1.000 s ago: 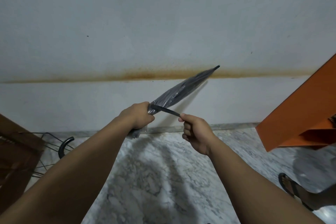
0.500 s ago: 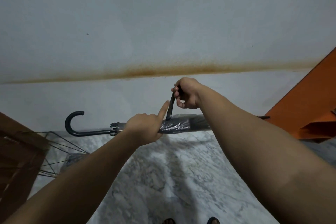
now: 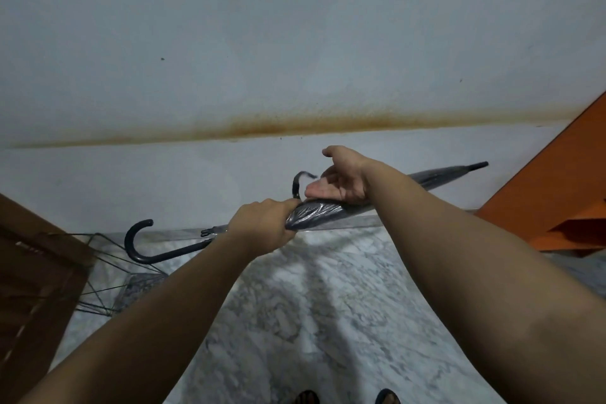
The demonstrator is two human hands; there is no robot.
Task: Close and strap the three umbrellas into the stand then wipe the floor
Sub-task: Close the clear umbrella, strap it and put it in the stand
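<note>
A folded dark umbrella (image 3: 439, 179) with glossy grey fabric is held roughly level in front of the wall, its curved black handle (image 3: 136, 244) to the left and its tip at the right. My left hand (image 3: 262, 228) grips the bunched canopy near its middle. My right hand (image 3: 341, 179) hovers just above the canopy with fingers spread, and the black closing strap (image 3: 300, 182) curls up loose beside its fingertips. A black wire stand (image 3: 108, 275) sits on the floor at the lower left.
The marble floor (image 3: 311, 321) spreads below, with my sandalled feet at the bottom edge. A brown wooden piece of furniture (image 3: 29, 272) stands at the left, an orange panel (image 3: 564, 187) at the right, and a stained white wall behind.
The umbrella has swung from pointing up-right to nearly level. My right hand pulled the strap up over the canopy, then opened its fingers; the strap now curls free.
</note>
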